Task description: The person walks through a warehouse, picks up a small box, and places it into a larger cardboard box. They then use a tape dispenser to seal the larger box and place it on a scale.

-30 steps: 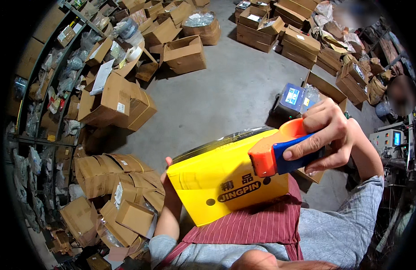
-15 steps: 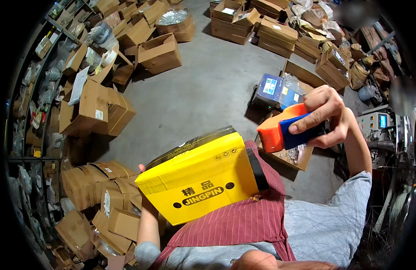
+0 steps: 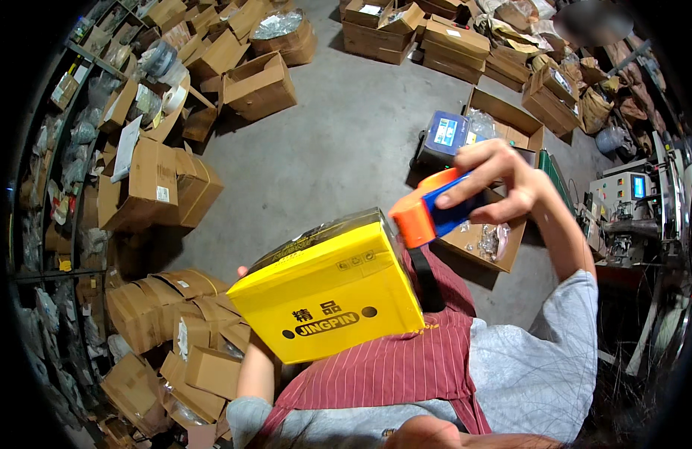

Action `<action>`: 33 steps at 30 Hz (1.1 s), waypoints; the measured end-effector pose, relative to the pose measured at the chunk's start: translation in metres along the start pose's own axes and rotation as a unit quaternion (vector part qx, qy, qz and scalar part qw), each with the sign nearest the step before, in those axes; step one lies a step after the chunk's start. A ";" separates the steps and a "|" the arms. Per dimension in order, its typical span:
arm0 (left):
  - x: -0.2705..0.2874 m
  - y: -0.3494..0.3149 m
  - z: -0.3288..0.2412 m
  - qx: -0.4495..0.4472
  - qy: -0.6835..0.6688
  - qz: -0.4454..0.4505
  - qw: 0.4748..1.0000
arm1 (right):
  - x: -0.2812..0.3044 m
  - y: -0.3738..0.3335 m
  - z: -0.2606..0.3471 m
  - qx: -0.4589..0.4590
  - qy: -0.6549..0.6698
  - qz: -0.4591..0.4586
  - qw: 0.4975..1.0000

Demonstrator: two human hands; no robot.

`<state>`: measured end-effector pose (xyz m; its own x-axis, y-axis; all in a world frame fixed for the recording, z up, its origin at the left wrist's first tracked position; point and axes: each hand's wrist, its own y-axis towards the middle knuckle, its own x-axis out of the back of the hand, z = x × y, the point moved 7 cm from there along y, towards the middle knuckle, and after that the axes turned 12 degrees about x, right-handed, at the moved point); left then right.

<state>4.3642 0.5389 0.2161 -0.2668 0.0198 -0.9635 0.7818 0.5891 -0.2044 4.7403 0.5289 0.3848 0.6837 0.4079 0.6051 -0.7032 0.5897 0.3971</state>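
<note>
A yellow cardboard box (image 3: 331, 288) with black printing and a dark top face is held tilted in front of my apron. My left hand (image 3: 243, 271) supports it from the left and beneath; only a fingertip shows past the far left edge, the rest being hidden by the box. My right hand (image 3: 499, 183) is closed around an orange-and-blue tape dispenser (image 3: 413, 221). Its orange front end is at the upper right end of the box; whether it touches cannot be told. Just below, a black strap-like piece (image 3: 426, 280) lies against the red striped apron (image 3: 383, 367).
Open cartons (image 3: 260, 86) and stacked boxes line the left and the back. Beyond my right hand stand a blue device with a screen (image 3: 442, 138) and a carton with clear plastic packs (image 3: 495, 243). A machine with a control panel (image 3: 626, 191) is at the right; grey floor (image 3: 308, 157) lies ahead.
My right hand has carried the tape dispenser left and slightly down to the box's right end. The box has turned a little in my left hand.
</note>
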 end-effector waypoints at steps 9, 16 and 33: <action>-0.002 0.078 0.035 -0.031 0.026 0.074 0.996 | -0.016 0.017 -0.023 0.249 0.262 -0.282 0.889; 0.004 0.100 0.031 -0.015 0.119 0.092 0.989 | -0.009 -0.010 0.006 0.234 0.251 -0.370 0.863; -0.117 0.120 -0.017 0.190 0.816 0.102 0.537 | -0.051 0.007 -0.024 0.049 0.313 -0.290 0.903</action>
<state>4.4795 0.6213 0.3071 -0.0504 0.9159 0.3983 0.8641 0.2400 -0.4425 4.7050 0.5292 0.3396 0.8970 0.3827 -0.2213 -0.1844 0.7788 0.5996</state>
